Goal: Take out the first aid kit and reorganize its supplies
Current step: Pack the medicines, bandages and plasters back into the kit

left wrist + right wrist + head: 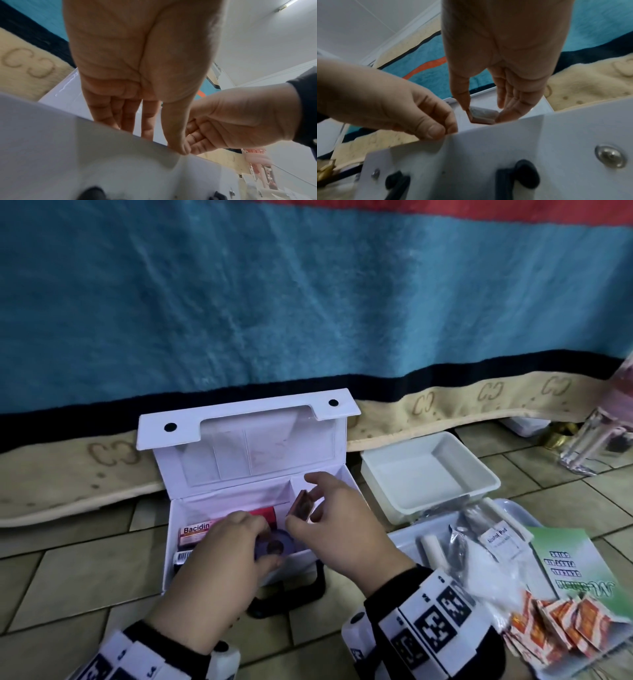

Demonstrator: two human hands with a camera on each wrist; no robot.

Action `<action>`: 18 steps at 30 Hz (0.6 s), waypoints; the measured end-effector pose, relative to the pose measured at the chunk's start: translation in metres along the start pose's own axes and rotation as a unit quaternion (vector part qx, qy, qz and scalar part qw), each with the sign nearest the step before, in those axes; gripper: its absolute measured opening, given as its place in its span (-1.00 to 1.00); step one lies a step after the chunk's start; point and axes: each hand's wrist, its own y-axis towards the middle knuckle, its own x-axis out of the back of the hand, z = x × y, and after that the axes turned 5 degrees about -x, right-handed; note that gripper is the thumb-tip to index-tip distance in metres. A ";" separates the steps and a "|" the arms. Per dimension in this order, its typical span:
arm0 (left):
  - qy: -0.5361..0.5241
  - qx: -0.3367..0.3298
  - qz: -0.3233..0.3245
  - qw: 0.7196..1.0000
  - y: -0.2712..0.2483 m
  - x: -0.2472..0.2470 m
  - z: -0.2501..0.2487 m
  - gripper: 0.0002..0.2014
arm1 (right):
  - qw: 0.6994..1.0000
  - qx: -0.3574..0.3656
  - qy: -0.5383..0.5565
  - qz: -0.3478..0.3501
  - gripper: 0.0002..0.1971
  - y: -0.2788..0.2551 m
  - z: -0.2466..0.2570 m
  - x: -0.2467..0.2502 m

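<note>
The white first aid kit (pixel 191 563) stands open on the tiled floor, its lid (pixel 239 446) leaning back against a hanging blanket. Inside lie a Bacidin box (pixel 197 534), a red item (pixel 263 513) and a round purple tin (pixel 279 546). My left hand (pixel 265 542) reaches into the kit with its fingers over the tin. Its thumb (pixel 178 147) lies at the front wall's rim. My right hand (pixel 303 498) pinches a small brown packet (pixel 301 508) between thumb and fingers, above the kit's right compartment. The same packet (pixel 483 116) shows in the right wrist view.
An empty white tray (pixel 479 474) sits right of the kit. Nearer me, another tray (pixel 404 537) holds a white roll (pixel 433 549), an alcohol pad (pixel 500 542), a green leaflet (pixel 575 563) and several orange sachets (pixel 561 625). A clear bottle (pixel 596 440) stands far right.
</note>
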 end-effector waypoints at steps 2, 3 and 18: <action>-0.003 0.013 -0.019 1.000 -0.005 0.002 0.006 -0.68 | 0.999 0.025 -0.045 0.015 -0.34 0.000 0.000 -0.007; -0.006 0.022 -0.027 0.999 -0.008 0.003 0.010 -0.66 | 0.997 0.035 -0.062 0.024 -0.33 0.000 0.000 -0.010; -0.005 0.033 -0.033 0.999 -0.017 0.004 0.025 -0.66 | 0.956 -0.010 -0.286 0.067 -0.56 0.004 0.008 -0.040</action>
